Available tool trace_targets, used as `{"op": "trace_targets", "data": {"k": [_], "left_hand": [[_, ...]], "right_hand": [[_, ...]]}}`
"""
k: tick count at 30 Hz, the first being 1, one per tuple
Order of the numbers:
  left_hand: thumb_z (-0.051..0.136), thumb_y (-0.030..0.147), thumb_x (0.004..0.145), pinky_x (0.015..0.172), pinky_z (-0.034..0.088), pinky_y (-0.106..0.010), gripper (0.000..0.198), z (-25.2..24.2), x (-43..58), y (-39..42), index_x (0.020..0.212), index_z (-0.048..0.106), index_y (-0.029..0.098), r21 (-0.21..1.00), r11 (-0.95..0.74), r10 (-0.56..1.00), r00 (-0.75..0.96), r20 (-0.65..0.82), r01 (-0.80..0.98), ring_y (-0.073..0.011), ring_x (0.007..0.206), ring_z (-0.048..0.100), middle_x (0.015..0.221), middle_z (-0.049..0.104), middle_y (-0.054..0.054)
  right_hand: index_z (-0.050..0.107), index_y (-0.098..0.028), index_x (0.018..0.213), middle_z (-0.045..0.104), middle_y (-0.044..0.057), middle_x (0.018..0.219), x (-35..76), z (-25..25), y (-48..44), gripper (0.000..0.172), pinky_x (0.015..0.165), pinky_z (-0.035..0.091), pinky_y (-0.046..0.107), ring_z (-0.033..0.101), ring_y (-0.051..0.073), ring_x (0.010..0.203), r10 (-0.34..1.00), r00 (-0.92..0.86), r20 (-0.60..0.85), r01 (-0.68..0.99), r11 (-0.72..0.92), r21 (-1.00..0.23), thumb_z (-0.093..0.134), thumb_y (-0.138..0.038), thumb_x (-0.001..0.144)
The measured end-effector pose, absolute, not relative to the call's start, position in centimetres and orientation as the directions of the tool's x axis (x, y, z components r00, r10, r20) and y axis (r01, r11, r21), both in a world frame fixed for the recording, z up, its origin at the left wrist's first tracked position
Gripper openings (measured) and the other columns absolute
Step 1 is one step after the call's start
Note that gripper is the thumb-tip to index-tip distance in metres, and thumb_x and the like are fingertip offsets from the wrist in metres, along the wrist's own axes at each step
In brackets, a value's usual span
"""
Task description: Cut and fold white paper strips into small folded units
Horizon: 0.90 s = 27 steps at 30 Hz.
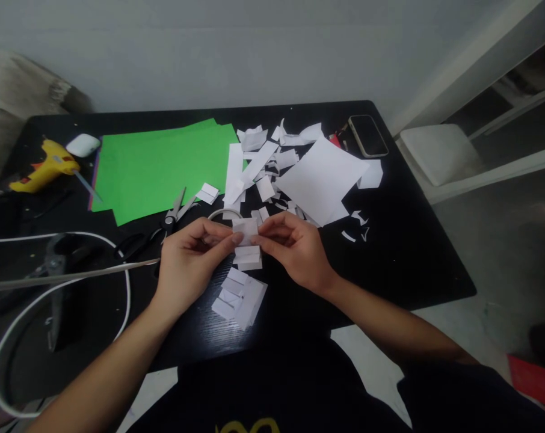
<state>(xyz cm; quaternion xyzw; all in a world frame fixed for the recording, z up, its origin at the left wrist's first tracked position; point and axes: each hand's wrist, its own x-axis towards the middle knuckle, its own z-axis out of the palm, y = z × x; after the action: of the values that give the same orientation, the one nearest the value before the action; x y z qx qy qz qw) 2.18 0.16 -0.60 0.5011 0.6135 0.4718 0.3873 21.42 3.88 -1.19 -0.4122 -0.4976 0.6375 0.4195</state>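
From where I stand, the person's left hand [189,258] and right hand [297,249] both pinch a small folded paper [245,230], matte white and squarish, thumbs and fingers closed on its two sides. It is near the front of the black, wood-grained counter [417,252]. Taking that paper as the dial's centre, a creased white piece [248,257] sits right by it at six o'clock; I can't tell whether they join. Further down at six lies a loose pile of folded papers [240,300]. Smooth green sheets [164,165] spread toward ten, metal-bladed scissors [169,219] rest near nine, and a yellow plastic glue gun [47,168] lies well out toward ten. Curled scraps [253,139] crowd twelve; a broad, angular white sheet [320,180] lies at two, a rounded rectangular phone [368,136] beyond.
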Motion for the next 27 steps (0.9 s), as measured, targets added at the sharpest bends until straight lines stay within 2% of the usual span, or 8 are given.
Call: {"op": "trace_targets", "data": {"k": [5,12,19,27], "left_hand": [[0.086,0.029,0.079,0.061,0.054,-0.025,0.013,-0.2,2.3,0.3,0.080,0.075,0.021,0.973,0.057,0.982,-0.190,-0.014,0.223,-0.0129,0.067,0.066,0.077,0.075,0.000],[0.086,0.025,0.076,0.059,0.052,-0.025,0.015,0.1,2.3,0.7,0.077,0.072,0.020,0.986,0.111,0.982,-0.165,-0.090,0.122,-0.0126,0.064,0.065,0.074,0.074,0.000],[0.085,0.022,0.077,0.061,0.055,-0.024,0.021,0.0,1.9,1.3,0.091,0.069,0.019,0.982,0.183,0.981,-0.064,-0.185,-0.038,-0.0132,0.061,0.068,0.069,0.072,0.002],[0.085,0.019,0.076,0.065,0.057,-0.023,0.024,0.0,2.1,1.1,0.093,0.068,0.019,0.997,0.078,0.991,-0.105,-0.078,-0.004,-0.0129,0.066,0.071,0.071,0.075,0.001]], "right_hand": [[0.065,-0.022,0.086,0.073,-0.002,0.077,21.4,-1.1,3.9,0.037,0.075,0.065,0.031,0.073,0.015,0.072,0.945,-0.297,-0.139,-0.156,-0.191,-0.969,0.093,-0.040,0.072],[0.065,-0.022,0.084,0.073,-0.002,0.079,21.4,-1.3,3.9,0.036,0.077,0.064,0.032,0.073,0.015,0.073,0.944,-0.297,-0.146,-0.161,-0.200,-0.967,0.095,-0.038,0.070],[0.066,-0.021,0.084,0.074,-0.002,0.080,21.3,-1.2,4.0,0.035,0.072,0.062,0.028,0.072,0.014,0.075,0.950,-0.277,-0.147,-0.157,-0.195,-0.968,0.095,-0.033,0.070],[0.064,-0.022,0.084,0.071,-0.002,0.079,21.5,-1.2,4.1,0.034,0.074,0.064,0.031,0.072,0.015,0.073,0.941,-0.297,-0.163,-0.126,-0.207,-0.970,0.092,-0.037,0.073]]}}
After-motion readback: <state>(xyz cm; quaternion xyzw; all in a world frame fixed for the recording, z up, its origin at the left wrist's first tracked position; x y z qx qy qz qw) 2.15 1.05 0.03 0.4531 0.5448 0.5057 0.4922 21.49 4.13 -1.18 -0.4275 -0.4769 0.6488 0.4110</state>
